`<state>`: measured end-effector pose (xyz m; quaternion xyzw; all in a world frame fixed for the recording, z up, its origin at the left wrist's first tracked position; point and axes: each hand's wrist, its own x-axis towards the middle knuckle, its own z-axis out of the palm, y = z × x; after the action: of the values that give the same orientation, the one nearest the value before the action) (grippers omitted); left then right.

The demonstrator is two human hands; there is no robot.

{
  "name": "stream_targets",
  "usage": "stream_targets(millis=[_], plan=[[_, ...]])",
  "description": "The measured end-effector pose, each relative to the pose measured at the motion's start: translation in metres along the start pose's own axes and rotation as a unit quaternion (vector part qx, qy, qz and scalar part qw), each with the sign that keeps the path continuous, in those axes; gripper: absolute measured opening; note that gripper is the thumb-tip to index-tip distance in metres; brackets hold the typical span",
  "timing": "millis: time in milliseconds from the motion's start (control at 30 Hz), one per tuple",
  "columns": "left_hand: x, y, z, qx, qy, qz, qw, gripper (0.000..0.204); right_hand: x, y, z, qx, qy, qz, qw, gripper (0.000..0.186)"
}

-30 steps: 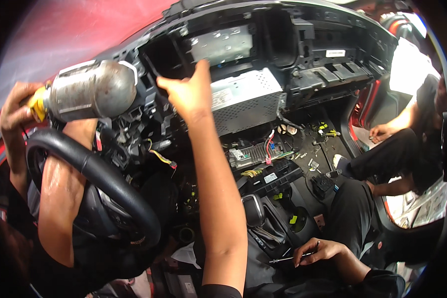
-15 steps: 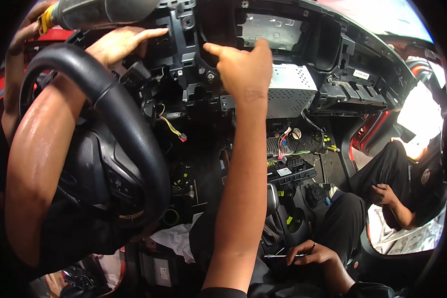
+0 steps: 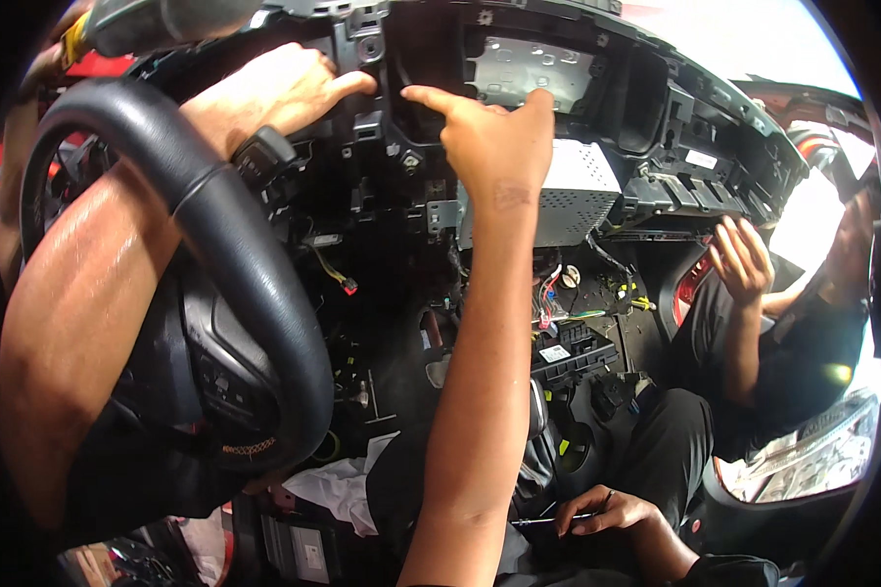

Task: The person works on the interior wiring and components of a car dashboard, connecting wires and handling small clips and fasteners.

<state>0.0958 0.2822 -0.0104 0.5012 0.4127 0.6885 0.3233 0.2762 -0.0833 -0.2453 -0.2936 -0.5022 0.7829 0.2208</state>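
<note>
Reaching past the steering wheel (image 3: 227, 210), my left hand (image 3: 279, 93) lies over the instrument opening of the stripped dashboard. Its thumb stretches right, against the upright black dashboard frame (image 3: 368, 59); the other fingers are partly hidden. My right hand (image 3: 499, 142) reaches to the centre opening, thumb spread left beside the same frame. Its remaining fingers point away and are partly hidden by the hand's back. I make out nothing held in either hand. Under my right wrist sits a perforated silver metal box (image 3: 582, 191), partly covered by the arm.
A co-worker's hand (image 3: 607, 511) at lower right holds a thin metal rod tool. Another person's hand (image 3: 744, 256) is raised at the passenger side. Loose wiring connectors (image 3: 348, 286) hang below the dashboard, and a black module (image 3: 573, 352) lies on the floor.
My left hand has moved right, its thumb now at the upright frame. My right hand stays about where it was. The person on the passenger side has raised a hand.
</note>
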Motion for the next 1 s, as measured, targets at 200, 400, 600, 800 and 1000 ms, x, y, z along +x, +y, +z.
stream_targets(millis=[200,400,600,800,1000], plan=[[-0.007,0.000,0.009,-0.015,0.025,-0.010,1.000,0.103,-0.006,-0.002,0.006,-0.008,0.004,-0.025,1.000,0.021],[-0.014,0.007,0.020,-0.014,0.042,0.009,0.999,0.104,-0.005,-0.008,0.003,0.009,-0.006,-0.053,0.999,0.024],[-0.026,0.023,0.010,0.042,0.042,-0.009,0.998,0.073,-0.005,-0.005,0.001,0.026,-0.019,-0.051,0.998,0.024],[-0.017,-0.011,0.024,0.029,-0.018,-0.011,0.999,0.069,-0.018,-0.003,-0.005,-0.018,0.018,-0.073,0.997,0.025],[-0.039,0.043,-0.001,0.071,-0.079,0.181,0.978,0.037,-0.010,0.012,-0.008,0.017,-0.012,-0.075,0.997,0.022]])
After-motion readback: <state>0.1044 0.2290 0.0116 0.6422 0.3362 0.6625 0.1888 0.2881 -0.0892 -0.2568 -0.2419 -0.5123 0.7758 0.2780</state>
